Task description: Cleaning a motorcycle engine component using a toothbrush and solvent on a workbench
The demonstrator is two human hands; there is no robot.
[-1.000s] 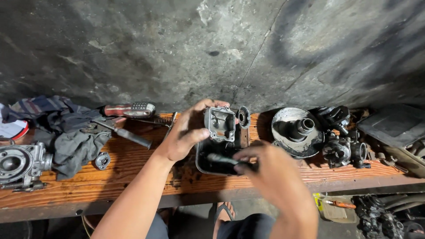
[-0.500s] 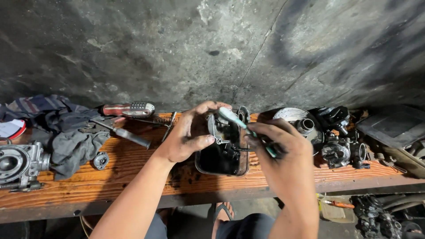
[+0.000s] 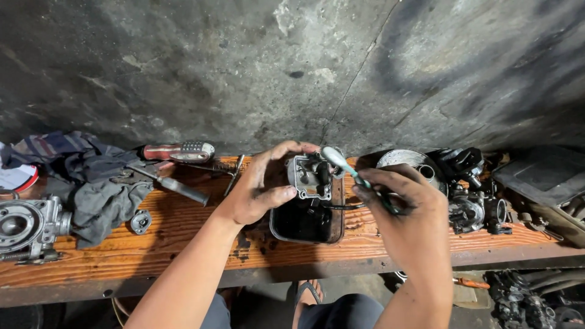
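- The long orange-brown wooden plank counter (image 3: 183, 237) runs under both hands; its near edge lies just below the wrists, and a rough grey concrete wall (image 3: 292, 67) closes it off right behind the fingertips, so free room lies only sideways and toward the body.
- The dark rectangular metal tray of black liquid (image 3: 304, 220) sits directly below the left hand (image 3: 259, 189); keeping the work over it would catch drips.
- The small grey cast-metal carburettor body (image 3: 311, 175) is pinched in the left hand, thumb at one side and fingers curled over its top, tilted above the tray.
- The right hand (image 3: 399, 213) is closed round the green handle of a pale-headed toothbrush (image 3: 341, 163), bristles at the body's upper right corner; short strokes seem best, though contact is hard to confirm.
- Right of that hand, greasy black engine parts (image 3: 469, 195) crowd close; left of the left hand lie a red-handled screwdriver (image 3: 177, 151) and grey rags (image 3: 91, 183).
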